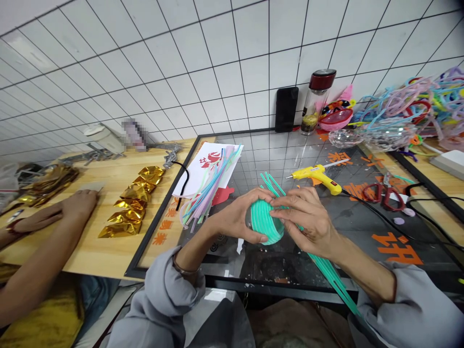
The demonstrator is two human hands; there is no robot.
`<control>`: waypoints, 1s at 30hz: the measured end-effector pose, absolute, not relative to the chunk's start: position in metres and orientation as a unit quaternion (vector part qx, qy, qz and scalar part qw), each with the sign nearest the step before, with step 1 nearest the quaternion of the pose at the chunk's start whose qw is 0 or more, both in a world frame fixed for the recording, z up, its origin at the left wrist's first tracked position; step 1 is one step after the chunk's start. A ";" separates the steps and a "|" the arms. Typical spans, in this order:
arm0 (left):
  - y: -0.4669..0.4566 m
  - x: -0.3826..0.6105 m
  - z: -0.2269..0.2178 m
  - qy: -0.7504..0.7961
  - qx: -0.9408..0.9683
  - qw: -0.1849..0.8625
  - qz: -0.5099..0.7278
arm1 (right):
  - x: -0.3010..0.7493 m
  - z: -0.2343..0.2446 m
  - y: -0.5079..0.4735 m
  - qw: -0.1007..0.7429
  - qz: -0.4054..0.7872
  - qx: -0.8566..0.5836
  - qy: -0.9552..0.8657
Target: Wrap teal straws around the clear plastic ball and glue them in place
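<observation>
My left hand is wrapped around a round, teal ribbed form that looks coiled from pipe cleaners. The fingers and thumb of my right hand pinch at its right side, apparently on a teal strand; the exact spot between the fingertips is hard to see. Beneath my right hand lies a bundle of long teal pipe cleaners, reaching toward my right sleeve, with their other ends showing beyond my fingers. A yellow glue gun rests on the glass just past my right hand.
Pastel pipe cleaners lie on white paper. Red-handled scissors and black cables are at right. A glass bottle, a phone and a tangled colourful pile line the wall. A co-worker's hands are left, near gold foil.
</observation>
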State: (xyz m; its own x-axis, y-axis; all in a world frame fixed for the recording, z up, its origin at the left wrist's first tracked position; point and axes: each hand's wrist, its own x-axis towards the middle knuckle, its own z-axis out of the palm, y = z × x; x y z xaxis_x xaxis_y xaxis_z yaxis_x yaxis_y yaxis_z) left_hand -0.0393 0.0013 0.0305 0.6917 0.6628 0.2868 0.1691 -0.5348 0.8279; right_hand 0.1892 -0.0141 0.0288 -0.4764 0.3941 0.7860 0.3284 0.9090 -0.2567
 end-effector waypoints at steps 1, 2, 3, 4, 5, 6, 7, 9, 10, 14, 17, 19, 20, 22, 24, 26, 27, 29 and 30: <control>0.001 -0.039 0.031 0.254 0.823 0.412 0.298 | 0.189 0.028 -0.014 0.468 0.036 -0.211 -0.857; 0.001 -0.039 0.031 0.257 0.823 0.412 0.294 | 0.189 0.028 -0.014 0.469 0.040 -0.212 -0.856; 0.001 -0.039 0.031 0.262 0.824 0.411 0.290 | 0.189 0.028 -0.014 0.471 0.046 -0.214 -0.855; 0.001 -0.039 0.031 0.267 0.824 0.410 0.287 | 0.189 0.027 -0.014 0.472 0.051 -0.216 -0.853; 0.001 -0.039 0.031 0.273 0.823 0.409 0.285 | 0.189 0.027 -0.014 0.473 0.055 -0.218 -0.852; 0.000 -0.039 0.031 0.281 0.821 0.409 0.283 | 0.189 0.027 -0.014 0.474 0.059 -0.219 -0.851; 0.000 -0.040 0.032 0.288 0.819 0.409 0.281 | 0.189 0.027 -0.014 0.476 0.061 -0.219 -0.850; 0.000 -0.040 0.031 0.299 0.816 0.409 0.279 | 0.190 0.027 -0.014 0.478 0.062 -0.220 -0.848; 0.000 -0.040 0.031 0.299 0.816 0.408 0.280 | 0.190 0.027 -0.014 0.477 0.064 -0.221 -0.848; 0.001 -0.041 0.028 0.259 0.828 0.401 0.295 | 0.191 0.026 -0.014 0.468 0.072 -0.224 -0.852; 0.002 -0.041 0.026 0.240 0.834 0.395 0.303 | 0.191 0.025 -0.014 0.468 0.073 -0.225 -0.851; 0.002 -0.041 0.026 0.237 0.837 0.388 0.304 | 0.191 0.025 -0.014 0.470 0.074 -0.225 -0.850; 0.002 -0.042 0.027 0.234 0.840 0.382 0.305 | 0.191 0.025 -0.014 0.472 0.073 -0.225 -0.849; 0.001 -0.042 0.029 0.229 0.846 0.367 0.310 | 0.191 0.026 -0.013 0.474 0.075 -0.225 -0.848; 0.001 -0.043 0.032 0.229 0.851 0.355 0.313 | 0.190 0.026 -0.013 0.475 0.077 -0.226 -0.847; 0.001 -0.044 0.034 0.229 0.854 0.349 0.311 | 0.191 0.027 -0.012 0.476 0.080 -0.227 -0.846; 0.000 -0.045 0.034 0.228 0.855 0.349 0.309 | 0.191 0.027 -0.012 0.477 0.082 -0.228 -0.845; 0.000 -0.044 0.034 0.228 0.854 0.353 0.305 | 0.191 0.026 -0.012 0.477 0.087 -0.229 -0.844; 0.000 -0.044 0.034 0.232 0.852 0.356 0.305 | 0.191 0.026 -0.012 0.477 0.088 -0.230 -0.844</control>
State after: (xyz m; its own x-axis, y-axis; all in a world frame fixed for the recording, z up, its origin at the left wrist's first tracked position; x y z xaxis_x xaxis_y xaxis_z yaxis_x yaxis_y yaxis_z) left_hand -0.0442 -0.0001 0.0338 0.7062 0.6133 0.3538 0.1789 -0.6380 0.7489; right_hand 0.1911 -0.0116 0.0258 -0.4388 0.4732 0.7639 0.3046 0.8781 -0.3690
